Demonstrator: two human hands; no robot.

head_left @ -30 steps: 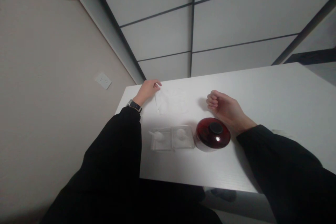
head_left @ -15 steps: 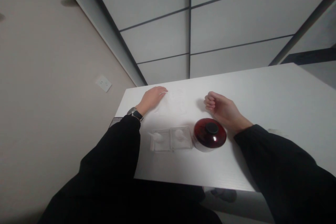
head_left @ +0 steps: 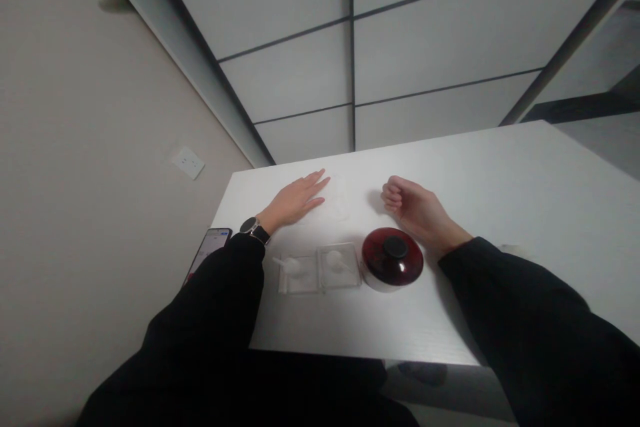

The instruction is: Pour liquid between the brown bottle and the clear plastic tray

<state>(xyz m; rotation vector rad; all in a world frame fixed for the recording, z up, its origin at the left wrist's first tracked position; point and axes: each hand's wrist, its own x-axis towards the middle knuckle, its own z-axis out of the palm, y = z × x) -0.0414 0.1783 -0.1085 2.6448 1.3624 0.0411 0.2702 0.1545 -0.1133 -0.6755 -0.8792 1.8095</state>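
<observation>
My left hand (head_left: 300, 198) lies palm down with its fingers spread, partly over a thin, pale sheet (head_left: 337, 205) that barely stands out from the white table. Resting on its side, my right hand (head_left: 413, 203) is curled into a loose fist, and I see nothing in it. Just in front of that wrist stands a round pot (head_left: 393, 257) with a dark red lid and black knob. Left of the pot, two clear square containers (head_left: 303, 287) sit side by side. Each has a small white spoon (head_left: 336, 260) or scoop on it.
All of this stands on a white table (head_left: 400, 330). A phone (head_left: 210, 247) with a lit screen lies at its left edge, partly behind my sleeve. Beyond the far edge are white panelled doors (head_left: 425, 40). A wall with a socket (head_left: 190, 162) is on the left.
My left hand has slid slightly right and nearer, and its fingers have spread apart. More of the phone shows now. The right hand stays in place; the view has shifted a little.
</observation>
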